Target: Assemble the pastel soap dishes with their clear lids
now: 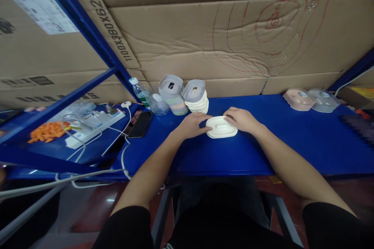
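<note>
A white rounded-rectangular plastic lid [221,129] with a raised middle lies flat at the centre of the blue table. My left hand [193,125] grips its left end, the thumb on the near side and the fingers curled at the far side. At the lid's upper right edge, my right hand [243,120] holds on with bent fingers; its thumb is partly hidden. Just behind the left hand rise two stacks: grey, green and pink plastic parts [172,91], and white parts [198,105] topped by a grey one [194,90].
Left of the stacks stand a water bottle [140,92] and clear cups [159,105]. A phone [140,124], a power strip [96,127], white cables and orange pieces [48,131] lie further left. Pink [298,99] and grey [323,100] lidded boxes sit at right. Cardboard [189,31] backs the table [292,144].
</note>
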The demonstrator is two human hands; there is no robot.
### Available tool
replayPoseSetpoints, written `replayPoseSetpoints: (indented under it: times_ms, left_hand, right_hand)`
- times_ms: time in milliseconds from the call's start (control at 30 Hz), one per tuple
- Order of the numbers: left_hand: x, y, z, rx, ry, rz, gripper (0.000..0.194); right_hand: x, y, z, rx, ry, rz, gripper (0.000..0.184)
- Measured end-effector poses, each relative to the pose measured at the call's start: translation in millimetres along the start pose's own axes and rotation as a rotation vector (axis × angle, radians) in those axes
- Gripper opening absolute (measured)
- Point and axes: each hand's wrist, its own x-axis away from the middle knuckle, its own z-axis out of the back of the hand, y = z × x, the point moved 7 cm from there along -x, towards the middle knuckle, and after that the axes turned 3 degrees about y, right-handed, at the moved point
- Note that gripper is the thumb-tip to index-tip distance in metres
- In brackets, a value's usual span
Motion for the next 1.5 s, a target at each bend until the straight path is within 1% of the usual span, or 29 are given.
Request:
replayPoseSetpoints:
  times_ms: [133,267,300,333,400,500,533,567,667,733,800,900,1000,1067,1167,1233,1267,1333,1400,1500]
  left_hand:
    - [1,1,1.5,0.056,0.005,0.05,0.052]
    - [1,6,3.2,0.054,0.04,0.003,0.08]
    - [1,7,4.2,0.04,0.057,-0.014,0.086]
    - [1,6,6.4,0.02,0.085,-0.024,0.087]
    - [0,0,15.8,-0.043,0.191,0.006,0.077]
    - [4,-24,36.0,-0.187,0.388,0.174,0.056]
    - [5,-33,40.6,-0.229,0.42,0.23,0.053]
    - [6,-41,43.0,-0.256,0.427,0.27,0.051]
    - [7,-58,43.3,-0.261,0.411,0.3,0.042]
    - [6,-59,43.9,-0.249,0.437,0.272,0.035]
    - [6,-54,48.2,-0.253,0.495,0.229,0.029]
    - [10,-43,65.8,-0.285,0.634,0.183,0.025]
    - [18,-40,92.5,-0.326,0.78,0.182,0.023]
    - [23,-44,109.3,-0.355,0.84,0.193,0.022]
    - [26,-54,127.2,-0.402,0.881,0.214,0.02]
    - [26,-63,133.1,-0.416,0.878,0.242,0.021]
    - [26,-68,134.3,-0.416,0.871,0.261,0.022]
    - [26,-76,134.1,-0.418,0.852,0.302,0.027]
    - [27,-80,131.6,-0.434,0.84,0.318,0.034]
    - [27,-76,126.5,-0.462,0.834,0.312,0.04]
  right_hand:
    - [0,2,8,-0.051,0.11,0.003,0.033]
    - [0,4,14,-0.091,0.198,0.0,0.033]
    - [0,5,15,-0.102,0.211,-0.003,0.033]
    - [0,5,16,-0.111,0.217,-0.006,0.032]
    - [0,5,17,-0.129,0.229,-0.009,0.032]
    - [0,6,19,-0.166,0.267,-0.009,0.031]
    - [0,6,19,-0.186,0.281,-0.011,0.031]
    - [-1,7,19,-0.211,0.297,-0.02,0.03]
    - [-1,14,16,-0.326,0.343,-0.102,0.03]
    - [0,19,13,-0.438,0.384,-0.185,0.031]
    - [0,24,13,-0.579,0.449,-0.27,0.035]
    - [-3,29,15,-0.783,0.559,-0.375,0.04]
    - [-19,27,20,-0.882,0.615,-0.414,0.039]
    - [-36,22,23,-0.924,0.631,-0.424,0.038]
    - [-66,10,23,-1.032,0.639,-0.47,0.037]
    - [-83,-1,20,-1.107,0.624,-0.504,0.036]
    - [-90,-7,18,-1.137,0.595,-0.513,0.034]
    - [-96,-18,13,-1.129,0.521,-0.504,0.03]
    - [-93,-25,12,-0.993,0.483,-0.455,0.032]
    - [-78,-17,14,-0.735,0.548,-0.39,0.036]
